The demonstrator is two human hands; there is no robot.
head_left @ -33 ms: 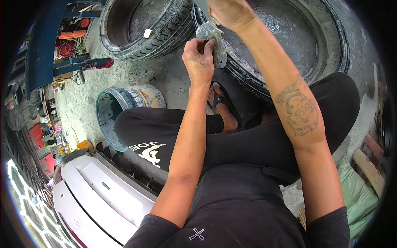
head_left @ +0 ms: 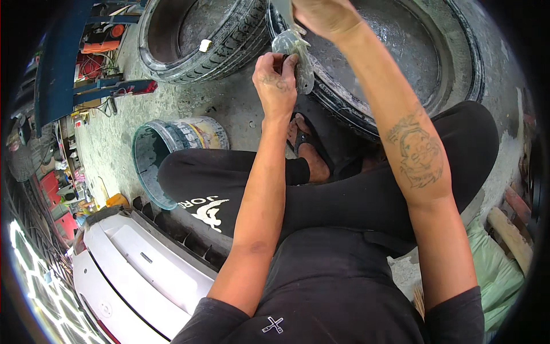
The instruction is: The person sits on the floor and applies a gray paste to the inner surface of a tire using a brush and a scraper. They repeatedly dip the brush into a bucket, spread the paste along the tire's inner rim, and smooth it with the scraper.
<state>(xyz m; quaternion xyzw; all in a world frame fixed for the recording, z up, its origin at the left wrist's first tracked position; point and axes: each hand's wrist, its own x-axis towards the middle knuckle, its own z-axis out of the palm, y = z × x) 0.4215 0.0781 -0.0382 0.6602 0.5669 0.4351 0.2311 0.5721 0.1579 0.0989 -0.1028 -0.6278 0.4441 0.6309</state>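
Note:
Pinched in the fingers of my left hand [head_left: 275,77] is a grey flat plate [head_left: 306,74], its upper part smeared with a pale greenish paste. At the top edge, my right hand [head_left: 327,18] is closed round a thin grey flat blade [head_left: 282,10], which looks like a putty spreader. The blade's lower end is just above the smeared end of the plate; whether they touch I cannot tell. Part of the right hand and blade is cut off by the picture's edge. Beneath both hands lies a large tyre [head_left: 344,112] on its side.
Another tyre [head_left: 229,49] lies at the upper left, with a small whitish lump [head_left: 205,45] on it. A paint-stained bucket [head_left: 153,163] lies tipped beside my knee. A white car panel [head_left: 143,258] is at lower left, blue metal posts [head_left: 54,69] at far left, green sheeting [head_left: 492,275] at right.
My right hand and forearm have shifted slightly down and to the right with the blade. The left hand and the plate stay nearly still.

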